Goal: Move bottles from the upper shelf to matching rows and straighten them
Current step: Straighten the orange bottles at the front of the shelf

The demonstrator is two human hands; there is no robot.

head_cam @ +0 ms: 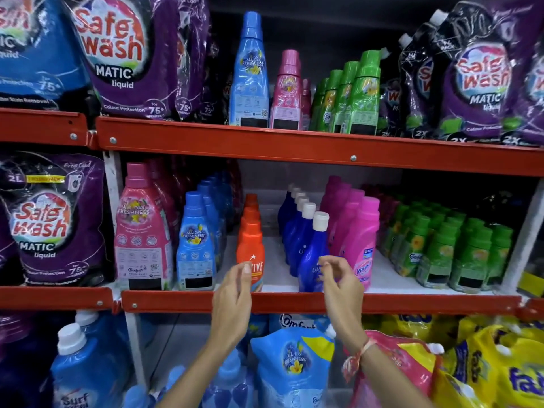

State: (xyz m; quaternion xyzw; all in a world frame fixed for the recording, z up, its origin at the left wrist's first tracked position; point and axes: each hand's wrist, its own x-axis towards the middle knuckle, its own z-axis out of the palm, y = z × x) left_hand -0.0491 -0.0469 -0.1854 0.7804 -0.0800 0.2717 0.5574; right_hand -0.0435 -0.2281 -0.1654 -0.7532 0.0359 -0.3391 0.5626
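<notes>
On the upper shelf (pixel 265 144) stand a tall light-blue bottle (pixel 249 75), a pink bottle (pixel 287 92) and a row of green bottles (pixel 357 98). The middle shelf (pixel 294 301) holds rows of pink (pixel 141 231), light-blue (pixel 195 242), orange (pixel 250 245), dark-blue (pixel 312 248), bright-pink (pixel 360 240) and green bottles (pixel 459 248). My left hand (pixel 232 293) hovers in front of the front orange bottle, fingers apart, holding nothing. My right hand (pixel 338 278) is raised before the front dark-blue bottle, fingers loosely curled, empty.
Purple detergent pouches (pixel 135 54) flank the upper-shelf bottles, with more pouches (pixel 477 72) on the right and at the middle left (pixel 50 222). The lower shelf holds blue jugs (pixel 79 363), a blue refill pouch (pixel 291 366) and yellow bags (pixel 485 363).
</notes>
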